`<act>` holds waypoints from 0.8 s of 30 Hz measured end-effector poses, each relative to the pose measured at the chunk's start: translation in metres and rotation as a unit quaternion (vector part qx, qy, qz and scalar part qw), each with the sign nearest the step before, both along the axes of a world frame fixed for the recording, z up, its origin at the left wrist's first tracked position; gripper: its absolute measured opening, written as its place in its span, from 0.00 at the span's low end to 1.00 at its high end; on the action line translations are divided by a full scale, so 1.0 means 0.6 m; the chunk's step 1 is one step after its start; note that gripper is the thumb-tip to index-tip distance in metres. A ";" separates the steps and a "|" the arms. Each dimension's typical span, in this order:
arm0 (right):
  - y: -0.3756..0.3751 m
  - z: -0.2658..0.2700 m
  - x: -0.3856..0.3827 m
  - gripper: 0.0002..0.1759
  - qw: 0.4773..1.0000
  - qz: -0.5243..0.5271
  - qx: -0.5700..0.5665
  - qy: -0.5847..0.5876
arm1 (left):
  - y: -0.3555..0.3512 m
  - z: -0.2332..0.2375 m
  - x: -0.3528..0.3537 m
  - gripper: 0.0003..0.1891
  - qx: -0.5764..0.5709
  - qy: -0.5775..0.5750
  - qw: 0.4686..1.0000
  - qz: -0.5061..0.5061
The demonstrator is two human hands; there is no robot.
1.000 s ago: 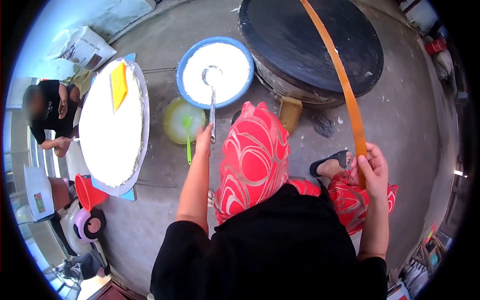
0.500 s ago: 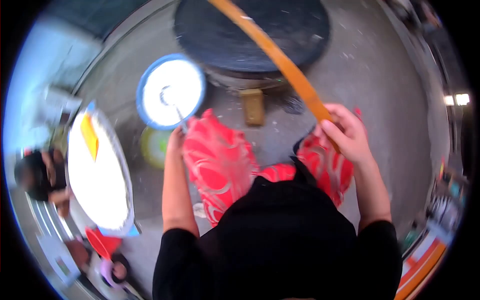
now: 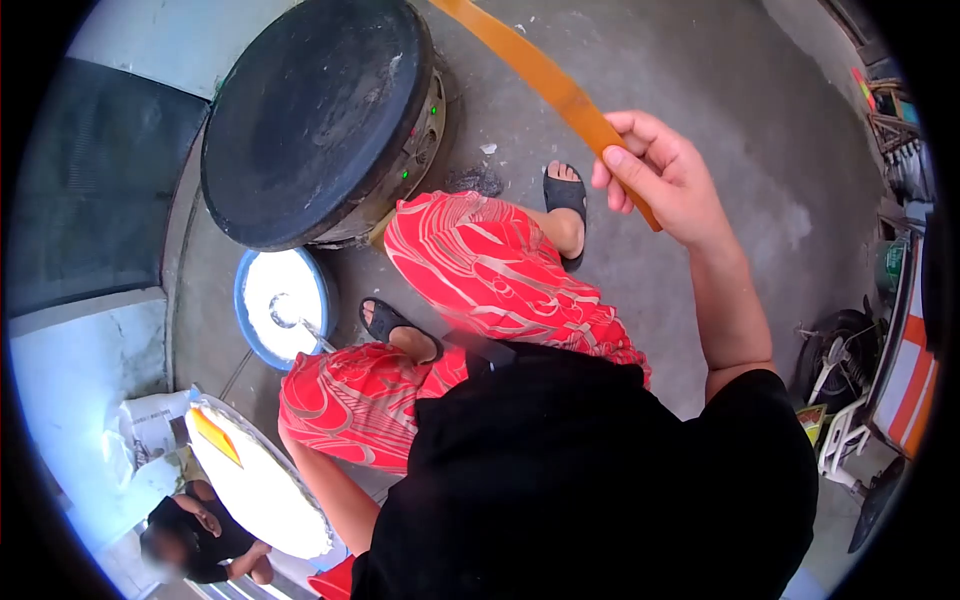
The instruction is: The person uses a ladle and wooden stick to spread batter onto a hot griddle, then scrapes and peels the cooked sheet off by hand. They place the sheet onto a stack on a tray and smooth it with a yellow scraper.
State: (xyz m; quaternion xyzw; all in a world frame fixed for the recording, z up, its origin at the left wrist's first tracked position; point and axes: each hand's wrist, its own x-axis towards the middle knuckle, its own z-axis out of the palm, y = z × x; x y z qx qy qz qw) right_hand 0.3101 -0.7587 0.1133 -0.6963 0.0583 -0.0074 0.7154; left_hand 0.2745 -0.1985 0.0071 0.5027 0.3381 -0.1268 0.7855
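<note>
My right hand (image 3: 660, 180) pinches one end of a long, flat orange-brown strip (image 3: 550, 80) between thumb and fingers. The strip slants up and left, past the top edge of the view. My left forearm (image 3: 335, 500) reaches down beside my left knee, which hides the hand. Beyond that knee stands a blue basin (image 3: 243, 325) filled with white batter-like stuff, and a ladle (image 3: 287, 311) rests in it. A large round black griddle (image 3: 315, 120) on a base with small green lights stands further off, at the upper left.
An oval white surface (image 3: 265, 490) carries an orange piece (image 3: 215, 435) at lower left. Beside it sits another person (image 3: 205, 530) in dark clothes. At the right stand a wheel (image 3: 840, 355) and an orange-and-white striped object (image 3: 908, 385). Pale scraps lie on the grey floor.
My view has turned right, so griddle and basin appear further left. My right hand, still holding the strip, is higher in view. My left hand has gone behind the knee.
</note>
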 end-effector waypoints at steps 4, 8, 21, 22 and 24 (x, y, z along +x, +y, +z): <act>-0.001 -0.015 -0.013 0.14 1.000 -0.006 0.012 0.001 | -0.010 0.008 -0.002 0.19 0.015 -0.011 1.000 0.005; 0.018 -0.010 -0.016 0.15 0.999 0.026 0.030 0.006 | -0.007 -0.002 0.005 0.19 0.017 -0.033 0.999 0.024; 0.208 0.077 0.052 0.14 0.982 0.185 -0.018 -0.042 | 0.008 -0.178 -0.121 0.28 0.153 0.074 0.966 0.197; 0.225 0.080 0.058 0.14 0.978 0.203 -0.021 -0.049 | -0.012 -0.178 -0.134 0.28 0.163 0.101 0.959 0.209; 0.248 0.081 0.084 0.14 0.964 0.262 -0.036 -0.012 | -0.031 -0.200 -0.165 0.27 0.147 0.143 0.958 0.203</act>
